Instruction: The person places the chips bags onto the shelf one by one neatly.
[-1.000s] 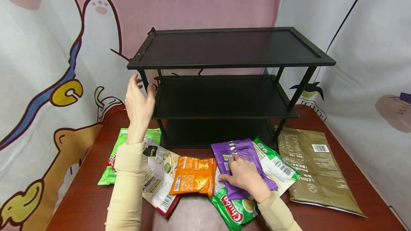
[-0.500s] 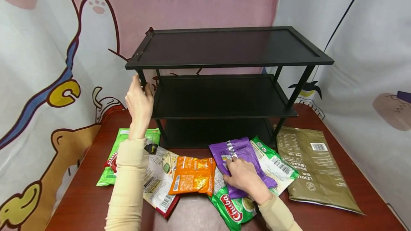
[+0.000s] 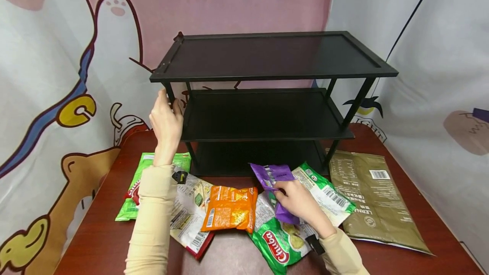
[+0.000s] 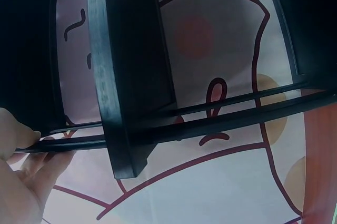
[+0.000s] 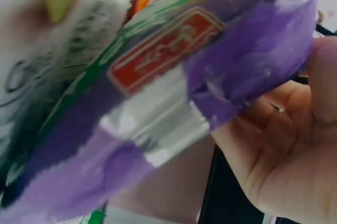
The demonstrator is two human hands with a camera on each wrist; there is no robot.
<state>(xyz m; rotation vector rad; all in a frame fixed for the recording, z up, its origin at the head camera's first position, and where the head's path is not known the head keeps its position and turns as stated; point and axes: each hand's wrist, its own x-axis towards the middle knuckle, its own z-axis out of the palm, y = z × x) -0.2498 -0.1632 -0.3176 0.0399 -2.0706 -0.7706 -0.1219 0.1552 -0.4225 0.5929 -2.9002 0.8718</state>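
My left hand (image 3: 166,124) grips the left front post of a black three-tier shelf (image 3: 263,56), just under its top board. In the left wrist view, the thumb and fingers (image 4: 50,174) wrap around the thin post. With my right hand (image 3: 299,200) I pinch a purple snack bag (image 3: 273,176), which is bent and raised at an angle. Its red label and silver strip (image 5: 158,113) show in the right wrist view. Under it lie a green-and-white Chuba chips bag (image 3: 276,247) and a second green-and-white bag (image 3: 324,194).
An orange bag (image 3: 231,209) and a white-and-red bag (image 3: 191,215) lie left of the purple one. A light green bag (image 3: 130,209) is partly behind my left forearm. At the right rests a large olive-brown bag (image 3: 376,203). All are on the reddish-brown table (image 3: 95,241).
My left hand has closed around the shelf post. My right hand, earlier lying on the purple bag, now pinches and lifts it, folding it and baring more of the Chuba bag.
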